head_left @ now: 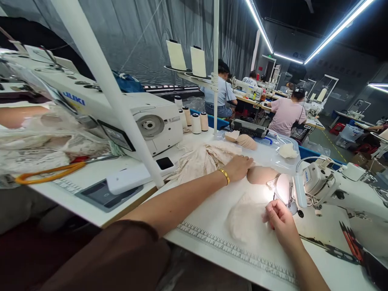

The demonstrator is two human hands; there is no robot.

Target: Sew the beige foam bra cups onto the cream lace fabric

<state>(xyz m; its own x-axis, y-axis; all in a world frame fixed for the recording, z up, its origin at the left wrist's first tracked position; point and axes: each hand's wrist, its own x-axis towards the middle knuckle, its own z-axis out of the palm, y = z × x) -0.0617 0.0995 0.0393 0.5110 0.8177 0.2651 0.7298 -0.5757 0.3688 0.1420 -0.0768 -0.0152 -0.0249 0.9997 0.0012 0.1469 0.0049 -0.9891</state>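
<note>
My left hand [241, 166], with a gold bangle on its wrist, rests flat on a pile of cream lace fabric [202, 158], fingertips touching a beige bra cup [261, 174]. My right hand [280, 220] pinches the edge of a cream lace piece [244, 220] lying on the white table [212, 210], close to the lit needle area of the white sewing machine [336, 186] on the right.
A second white sewing machine [100, 109] stands at the left, with orange-handled scissors [45, 173] before it. Thread cones [195, 121], a white pole [216, 64] and a clear tray of cups [273, 147] lie beyond. Other people sit sewing at far tables.
</note>
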